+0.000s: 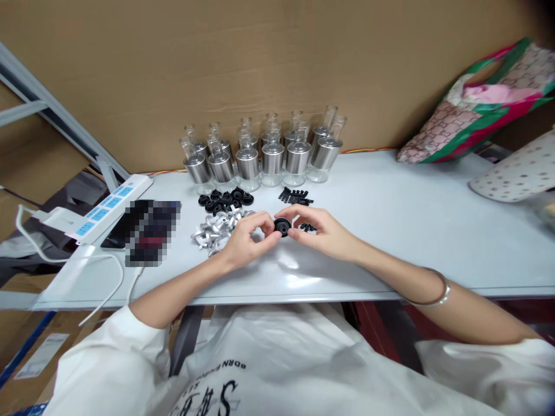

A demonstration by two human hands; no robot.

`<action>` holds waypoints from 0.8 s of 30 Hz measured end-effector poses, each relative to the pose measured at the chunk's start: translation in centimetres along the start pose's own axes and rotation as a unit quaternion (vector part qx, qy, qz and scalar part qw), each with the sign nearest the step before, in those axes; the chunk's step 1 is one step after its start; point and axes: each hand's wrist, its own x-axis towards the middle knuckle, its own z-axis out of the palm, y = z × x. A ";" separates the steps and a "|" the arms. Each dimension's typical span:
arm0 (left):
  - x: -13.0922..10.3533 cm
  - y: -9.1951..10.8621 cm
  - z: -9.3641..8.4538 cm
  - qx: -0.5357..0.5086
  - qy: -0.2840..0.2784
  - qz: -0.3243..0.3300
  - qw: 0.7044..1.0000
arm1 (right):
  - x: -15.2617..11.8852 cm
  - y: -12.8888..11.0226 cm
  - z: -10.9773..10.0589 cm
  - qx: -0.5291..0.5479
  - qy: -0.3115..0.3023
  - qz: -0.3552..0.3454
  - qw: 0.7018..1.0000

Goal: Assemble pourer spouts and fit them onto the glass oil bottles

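A round black cap (pixel 282 227) is held between both hands above the grey table. The fingertips of my left hand (pixel 254 236) pinch its left side, and my right hand (pixel 318 230) grips its right side with thumb and forefinger. Silver metal pieces (pixel 208 234) lie in a heap beside my left hand. Behind them is a pile of black caps (pixel 225 199). Small black strip-like parts (pixel 295 196) rest beyond my right hand, and tiny black pieces (pixel 307 227) show partly behind its fingers.
Several glass bottles with metal sleeves (pixel 273 156) stand in rows at the back. A white power strip (pixel 108 211), a dark phone (pixel 124 225) and cables are at the left. At the right are a patterned bag (pixel 455 127) and a dotted white object (pixel 520 167).
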 end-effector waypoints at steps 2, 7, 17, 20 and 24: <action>0.1 0.1 -0.1 -0.003 -0.006 0.013 1.000 | 0.0 -0.1 0.0 -0.002 -0.008 -0.012 1.000; 0.1 0.4 0.0 0.005 -0.005 0.021 1.000 | 0.1 -0.2 0.1 -0.001 -0.013 -0.034 0.999; -0.1 0.4 0.2 -0.015 -0.030 0.002 0.999 | -0.2 -0.2 0.1 0.042 -0.070 0.034 0.996; 0.0 0.5 0.3 -0.003 -0.030 -0.001 1.000 | -0.2 -0.3 0.2 0.030 -0.062 0.033 0.997; -0.2 0.3 0.6 -0.033 -0.018 -0.022 0.999 | -0.1 -0.1 0.4 0.011 -0.040 0.025 0.999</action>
